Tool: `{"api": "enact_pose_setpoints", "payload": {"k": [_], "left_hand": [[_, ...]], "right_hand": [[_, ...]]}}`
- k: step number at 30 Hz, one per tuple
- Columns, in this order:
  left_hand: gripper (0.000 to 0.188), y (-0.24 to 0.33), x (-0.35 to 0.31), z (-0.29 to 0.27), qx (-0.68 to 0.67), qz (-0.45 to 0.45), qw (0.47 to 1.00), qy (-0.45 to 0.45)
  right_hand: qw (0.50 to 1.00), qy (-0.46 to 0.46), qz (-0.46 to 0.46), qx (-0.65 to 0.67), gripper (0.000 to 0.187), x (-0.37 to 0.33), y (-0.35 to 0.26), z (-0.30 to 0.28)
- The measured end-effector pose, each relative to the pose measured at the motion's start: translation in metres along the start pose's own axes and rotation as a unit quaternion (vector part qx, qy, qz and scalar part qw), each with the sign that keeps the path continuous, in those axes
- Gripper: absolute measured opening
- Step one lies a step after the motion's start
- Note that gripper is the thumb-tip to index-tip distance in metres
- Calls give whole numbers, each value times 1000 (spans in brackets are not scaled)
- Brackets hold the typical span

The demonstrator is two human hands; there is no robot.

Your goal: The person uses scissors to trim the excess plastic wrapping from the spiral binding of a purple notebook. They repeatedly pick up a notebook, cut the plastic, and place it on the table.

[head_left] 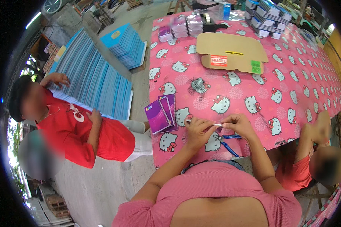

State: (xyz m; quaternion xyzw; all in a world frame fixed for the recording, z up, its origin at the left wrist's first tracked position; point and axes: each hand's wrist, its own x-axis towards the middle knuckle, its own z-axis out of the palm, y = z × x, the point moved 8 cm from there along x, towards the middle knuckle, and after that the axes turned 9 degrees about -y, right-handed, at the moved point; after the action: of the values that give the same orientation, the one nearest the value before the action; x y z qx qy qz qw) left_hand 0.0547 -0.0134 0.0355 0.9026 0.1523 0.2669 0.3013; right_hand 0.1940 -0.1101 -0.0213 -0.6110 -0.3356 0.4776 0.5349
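Observation:
Above the near part of the table, my left hand (pixel 199 132) and my right hand (pixel 238 125) come close together with fingers pinched. Between their fingertips is a small, thin whitish piece (pixel 217 125); its exact kind is too small to tell, and my fingers cover part of it. Just below my right hand lie blue-handled pliers (pixel 229 148), their handles spread and their head near my left thumb. To the left of my left hand, several purple spiral notebooks (pixel 158 115) lie overlapped on the table.
A flattened brown cardboard box (pixel 231 49) lies on the pink patterned tablecloth (pixel 201 104). Behind it are clear-wrapped stacks (pixel 186 26), a black tape dispenser (pixel 214 26) and notebook piles (pixel 269 19). People stand left and sit right. Tall blue sheet stacks (pixel 91 72) stand left.

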Motion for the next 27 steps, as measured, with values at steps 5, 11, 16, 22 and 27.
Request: {"api": "enact_pose_setpoints", "payload": {"k": [5, 11, 16, 22, 27], "left_hand": [[20, -13, 1, 6, 7, -91, 994, -62], [37, -56, 70, -31, -67, -192, 967, -154], [52, -235, 158, -76, 152, -186, 965, 108], [18, -307, 156, -55, 222, -174, 959, 40], [27, -230, 151, 2, 18, -134, 987, -87]], "right_hand": [[977, 34, -53, -201, 18, -11, -39, 18], [956, 120, -147, -224, 19, -12, -40, 8], [944, 96, -114, -294, 16, -15, -36, 18], [924, 89, -205, -311, 15, -24, -48, 25], [907, 105, -215, -347, 17, -30, -51, 22]]}}
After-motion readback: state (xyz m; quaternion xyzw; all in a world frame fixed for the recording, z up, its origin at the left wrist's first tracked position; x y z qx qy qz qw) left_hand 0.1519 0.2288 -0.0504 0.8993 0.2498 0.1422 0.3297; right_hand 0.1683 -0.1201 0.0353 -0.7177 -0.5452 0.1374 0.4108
